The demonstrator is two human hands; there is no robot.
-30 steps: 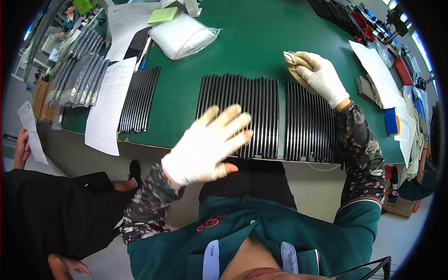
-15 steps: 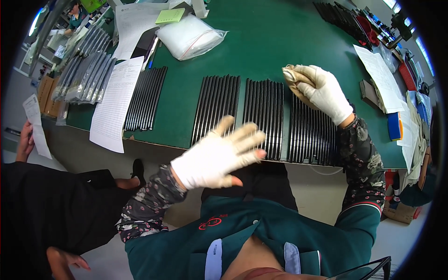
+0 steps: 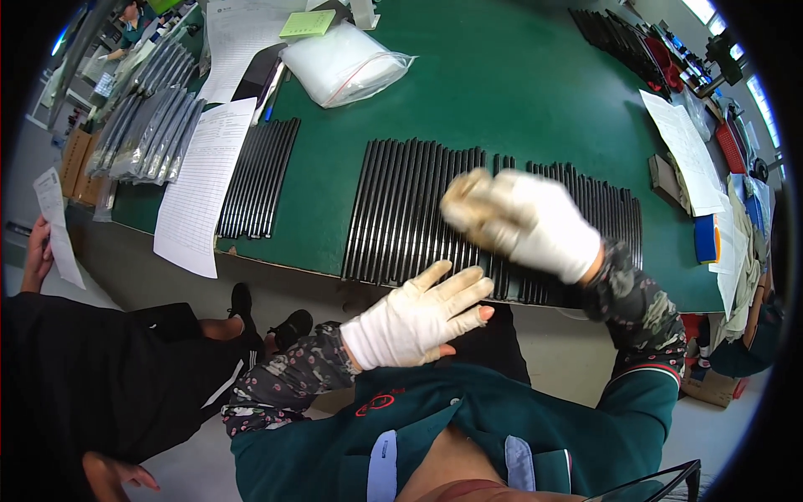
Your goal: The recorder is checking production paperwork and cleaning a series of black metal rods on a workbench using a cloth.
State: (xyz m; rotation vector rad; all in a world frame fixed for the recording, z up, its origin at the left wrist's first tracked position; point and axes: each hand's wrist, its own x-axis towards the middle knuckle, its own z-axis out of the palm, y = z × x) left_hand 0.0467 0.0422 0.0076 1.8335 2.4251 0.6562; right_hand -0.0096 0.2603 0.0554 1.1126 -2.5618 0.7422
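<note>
Slim black rods (image 3: 401, 205) lie side by side in a wide row along the table's near edge. Over the row's near edge my left hand (image 3: 418, 318), in a white glove with bare tips on some fingers, is open with its fingers spread. My right hand (image 3: 535, 222), also gloved and smeared by motion, is closed round a wadded beige cloth (image 3: 475, 209) above the middle of the rods. It hides part of the rods beneath. Farther left, a smaller group of black rods (image 3: 261, 180) lies apart.
A printed sheet (image 3: 205, 188) hangs over the table edge at left, near bagged parts (image 3: 155, 138). A clear bag of white material (image 3: 343, 65) lies at the back. Papers (image 3: 682, 151) and a blue-orange roll (image 3: 707, 238) are at right. Another person's hand (image 3: 39, 243) holds a paper slip at far left.
The separate groups of rods have come together into nearly one row. My right hand has moved left and nearer with the cloth; my left hand has shifted slightly right and toward me.
</note>
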